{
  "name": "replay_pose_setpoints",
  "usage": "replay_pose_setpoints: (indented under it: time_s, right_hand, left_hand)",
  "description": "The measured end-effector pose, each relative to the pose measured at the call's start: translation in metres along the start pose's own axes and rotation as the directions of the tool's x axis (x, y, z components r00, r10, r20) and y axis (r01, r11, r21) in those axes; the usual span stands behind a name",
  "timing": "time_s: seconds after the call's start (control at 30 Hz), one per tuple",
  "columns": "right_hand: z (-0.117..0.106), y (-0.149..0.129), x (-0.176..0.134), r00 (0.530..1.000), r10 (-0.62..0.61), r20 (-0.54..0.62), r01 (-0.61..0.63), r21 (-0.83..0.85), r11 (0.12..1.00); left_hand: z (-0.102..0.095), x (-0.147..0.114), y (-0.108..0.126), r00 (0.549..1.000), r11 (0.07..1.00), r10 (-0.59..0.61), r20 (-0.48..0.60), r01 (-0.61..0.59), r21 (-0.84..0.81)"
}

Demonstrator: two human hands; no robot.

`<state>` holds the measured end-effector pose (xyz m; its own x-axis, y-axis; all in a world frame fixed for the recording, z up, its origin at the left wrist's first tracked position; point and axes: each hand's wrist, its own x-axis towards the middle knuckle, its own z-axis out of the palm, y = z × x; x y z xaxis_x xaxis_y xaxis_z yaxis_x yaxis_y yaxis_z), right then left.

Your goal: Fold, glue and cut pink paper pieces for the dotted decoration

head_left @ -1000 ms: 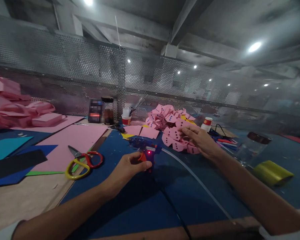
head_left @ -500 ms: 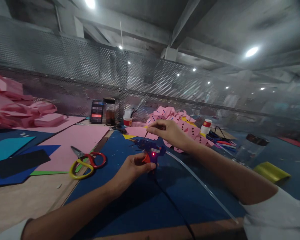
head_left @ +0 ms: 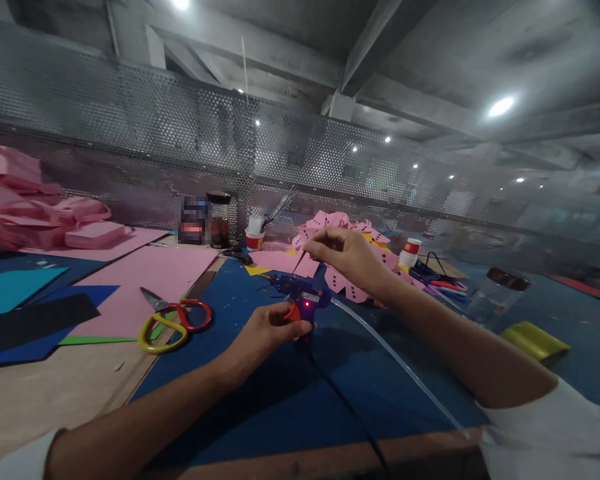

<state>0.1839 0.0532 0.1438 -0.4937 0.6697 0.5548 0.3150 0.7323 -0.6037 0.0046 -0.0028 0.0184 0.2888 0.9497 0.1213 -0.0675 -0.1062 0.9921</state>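
Note:
My left hand (head_left: 275,328) is closed around the handle of a blue glue gun (head_left: 305,293) with an orange trigger and a lit red light. The gun's nozzle points left, and a long clear glue stick (head_left: 395,360) trails from its back to the right. Above the gun, my right hand (head_left: 345,257) pinches a thin dark rod (head_left: 299,263). The rod's lower end comes down to the top of the gun near the nozzle; whether it is attached there I cannot tell.
Scissors (head_left: 175,323) with red and yellow handles lie left on pink sheets. Pink dotted paper pieces (head_left: 347,283) are heaped behind my right hand. Paper cups (head_left: 255,240), a clear jar (head_left: 497,297) and a yellow roll (head_left: 535,341) stand around. A black cable (head_left: 347,407) runs to the front edge.
My right hand has shifted slightly right and up, and more of the thin rod shows below its fingers. My left hand keeps its hold on the glue gun.

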Motion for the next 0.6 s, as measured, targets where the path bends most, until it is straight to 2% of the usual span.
replay_pose_setpoints:
  time_s: [0.3,0.47,0.6]
  right_hand:
    - [-0.002,0.026,0.008,1.000,0.023,0.001,-0.023,-0.015,1.000]
    - [0.000,0.072,0.035,0.990,0.142,-0.009,-0.142,-0.046,0.989]
    - [0.016,0.103,0.052,0.974,0.207,0.090,-0.200,-0.076,0.977]
  left_hand:
    - [-0.001,-0.001,0.000,0.999,1.000,-0.001,0.038,0.002,-0.013]
    - [0.000,0.000,-0.003,0.998,0.999,0.006,0.056,-0.004,-0.041]
    - [0.000,0.000,-0.004,0.999,0.998,-0.016,0.044,0.019,-0.066]
